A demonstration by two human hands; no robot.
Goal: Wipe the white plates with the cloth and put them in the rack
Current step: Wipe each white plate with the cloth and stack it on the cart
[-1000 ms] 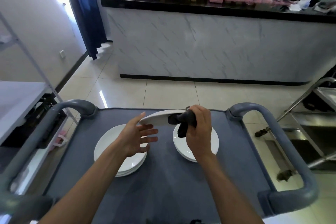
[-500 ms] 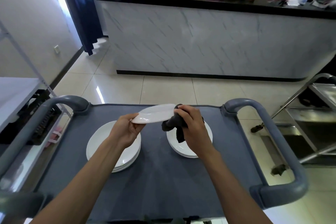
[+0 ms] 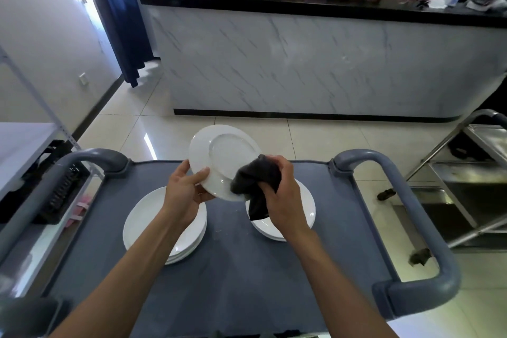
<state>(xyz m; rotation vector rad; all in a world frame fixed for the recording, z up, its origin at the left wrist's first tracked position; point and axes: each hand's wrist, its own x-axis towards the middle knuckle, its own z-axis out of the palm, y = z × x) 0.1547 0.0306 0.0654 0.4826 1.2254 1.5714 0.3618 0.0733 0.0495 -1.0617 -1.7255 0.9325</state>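
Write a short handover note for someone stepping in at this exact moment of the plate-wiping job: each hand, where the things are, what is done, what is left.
Left hand: grips the near rim of a tilted white plate, held above the cart.
Right hand: holds the dark cloth bunched against that plate's lower right edge.
Two plate stacks sit on the cart: left stack, right stack.
Done: wiping of the held plate is under way; which stack is wiped cannot be told.
Left: finish this plate, wipe the others, rack them all. No plate rack is clearly in view.
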